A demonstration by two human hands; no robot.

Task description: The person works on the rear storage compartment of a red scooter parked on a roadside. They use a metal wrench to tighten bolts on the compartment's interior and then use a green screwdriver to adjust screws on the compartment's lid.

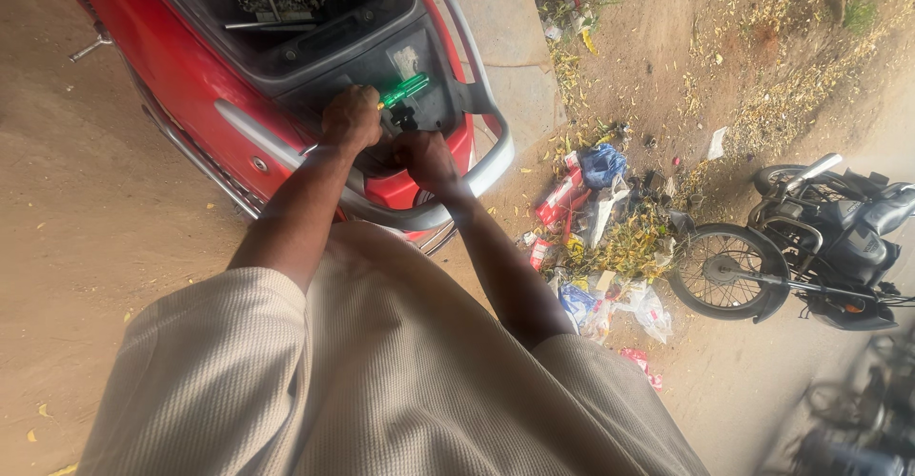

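Item, centre frame: my right hand is resting fisted on the red scooter tail, contents hidden. Item, just above: my left hand is wrapping closed around a green screwdriver, handle protruding right of the fingers. Far right: parked motorcycle.

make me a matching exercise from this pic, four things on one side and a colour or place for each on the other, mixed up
Things:
1. screwdriver handle
2. scooter
3. motorcycle
4. litter pile

Colour or place:
a. red body, seat compartment open
b. parked on the right
c. green, at the left hand
d. on the ground between the two vehicles

Pairs: 1-c, 2-a, 3-b, 4-d
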